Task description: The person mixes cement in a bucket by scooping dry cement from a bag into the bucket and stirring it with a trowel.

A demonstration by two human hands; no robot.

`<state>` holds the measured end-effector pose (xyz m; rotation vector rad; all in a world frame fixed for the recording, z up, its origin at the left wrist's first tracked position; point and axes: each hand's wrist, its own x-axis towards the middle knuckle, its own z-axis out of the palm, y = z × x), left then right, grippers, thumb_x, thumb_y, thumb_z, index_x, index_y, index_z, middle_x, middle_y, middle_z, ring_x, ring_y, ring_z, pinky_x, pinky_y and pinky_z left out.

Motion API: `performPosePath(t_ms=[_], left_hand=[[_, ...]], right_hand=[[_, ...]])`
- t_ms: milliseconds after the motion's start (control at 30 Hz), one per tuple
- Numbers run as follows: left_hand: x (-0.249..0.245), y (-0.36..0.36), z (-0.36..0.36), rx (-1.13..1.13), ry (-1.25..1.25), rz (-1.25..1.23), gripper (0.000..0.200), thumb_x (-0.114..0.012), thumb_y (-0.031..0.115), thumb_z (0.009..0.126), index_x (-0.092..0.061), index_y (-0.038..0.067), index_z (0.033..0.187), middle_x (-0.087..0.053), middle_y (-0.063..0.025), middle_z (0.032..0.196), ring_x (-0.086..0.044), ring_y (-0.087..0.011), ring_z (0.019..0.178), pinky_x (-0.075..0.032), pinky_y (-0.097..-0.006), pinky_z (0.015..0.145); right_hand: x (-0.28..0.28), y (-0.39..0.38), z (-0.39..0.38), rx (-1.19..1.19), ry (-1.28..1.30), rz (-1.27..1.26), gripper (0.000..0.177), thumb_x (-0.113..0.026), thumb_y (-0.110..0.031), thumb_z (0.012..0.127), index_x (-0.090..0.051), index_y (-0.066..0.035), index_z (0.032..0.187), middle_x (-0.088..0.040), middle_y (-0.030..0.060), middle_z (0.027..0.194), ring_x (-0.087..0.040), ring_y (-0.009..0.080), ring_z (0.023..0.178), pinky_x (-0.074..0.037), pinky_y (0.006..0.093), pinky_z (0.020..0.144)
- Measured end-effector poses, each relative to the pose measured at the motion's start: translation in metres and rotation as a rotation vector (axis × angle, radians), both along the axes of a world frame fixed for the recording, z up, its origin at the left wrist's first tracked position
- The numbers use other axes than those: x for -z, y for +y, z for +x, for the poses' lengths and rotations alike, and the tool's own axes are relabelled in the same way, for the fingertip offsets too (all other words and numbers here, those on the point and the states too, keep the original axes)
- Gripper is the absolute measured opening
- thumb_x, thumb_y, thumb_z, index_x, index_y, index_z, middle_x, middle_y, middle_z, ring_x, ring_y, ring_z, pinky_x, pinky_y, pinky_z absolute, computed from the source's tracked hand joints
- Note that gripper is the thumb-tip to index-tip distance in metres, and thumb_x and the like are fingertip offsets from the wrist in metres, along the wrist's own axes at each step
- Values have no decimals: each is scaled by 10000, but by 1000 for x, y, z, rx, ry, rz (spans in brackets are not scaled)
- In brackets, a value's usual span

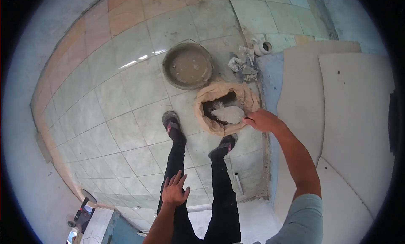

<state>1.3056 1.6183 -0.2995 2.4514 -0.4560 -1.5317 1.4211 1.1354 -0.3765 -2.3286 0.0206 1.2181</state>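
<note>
My right hand is closed on the dark handle of a trowel, its blade covered by a heap of pale grey powder. The heap is over the mouth of an open brown paper sack with a rolled-down rim. Dark shadow and some loose powder show inside the sack. My left hand rests by my left thigh, fingers spread, holding nothing. Just beyond the sack stands a round bucket with a wire handle, containing a grey-brown wet-looking mix.
Crumpled packaging and a white pipe fitting lie near the wall behind the sack. Large pale boards lean at the right. A thin pen-like stick lies on the tiled floor beside my right leg.
</note>
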Motion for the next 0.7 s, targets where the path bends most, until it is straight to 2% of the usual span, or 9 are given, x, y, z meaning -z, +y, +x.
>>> performPosePath(t_ms=[133, 267, 333, 433, 500, 600, 700], left_hand=[[-1, 0, 18, 44, -9, -2, 647, -605, 421, 948, -474, 187, 1537, -341, -89, 1676, -399, -297, 1491, -253, -542, 1257], [0, 3, 35, 62, 13, 2, 644, -588, 431, 957, -464, 203, 1546, -332, -78, 1680, -381, -283, 1505, -245, -548, 1260], [-1, 6, 45, 74, 15, -1, 654, -604, 423, 952, -461, 200, 1550, -335, -76, 1680, -393, -284, 1498, -251, -538, 1259], [-3, 10, 61, 72, 28, -2, 659, -611, 417, 951, -456, 199, 1554, -329, -75, 1683, -393, -284, 1500, -252, -536, 1259], [-2, 14, 71, 54, 32, -2, 660, -614, 412, 948, -456, 201, 1553, -323, -76, 1687, -385, -290, 1507, -256, -548, 1254], [1, 24, 79, 50, 38, 1, 658, -579, 440, 960, -444, 215, 1563, -303, -73, 1696, -366, -294, 1519, -234, -557, 1262], [1, 30, 85, 27, 56, 2, 665, -588, 439, 955, -445, 212, 1563, -304, -80, 1695, -376, -307, 1513, -231, -569, 1260]], right_hand=[[-72, -1, 26, 89, 30, 10, 455, -561, -461, 1044, -743, -45, 1055, -719, 242, 913, -676, 455, 880, -520, 550, 806], [-96, 16, 62, 65, -118, -48, 411, -561, -428, 1048, -725, -52, 1068, -714, 229, 882, -669, 444, 826, -518, 534, 771], [-76, 26, 88, 86, -156, -20, 342, -564, -367, 1050, -716, -61, 1046, -708, 205, 851, -671, 433, 806, -522, 506, 741], [-28, 49, 138, 104, -297, 145, 363, -575, -378, 1033, -703, -39, 1058, -698, 257, 878, -673, 454, 936, -519, 546, 791], [1, 70, 167, 47, -339, 5, 308, -580, -326, 1020, -712, -49, 1045, -705, 242, 938, -685, 443, 1002, -536, 549, 827], [68, 92, 197, -69, -235, -193, 290, -602, -302, 1001, -718, -42, 1058, -711, 214, 1039, -700, 423, 1012, -556, 542, 862], [110, 110, 202, -138, -251, -288, 281, -606, -272, 993, -721, -29, 1076, -705, 162, 1125, -702, 401, 1045, -573, 529, 881]])
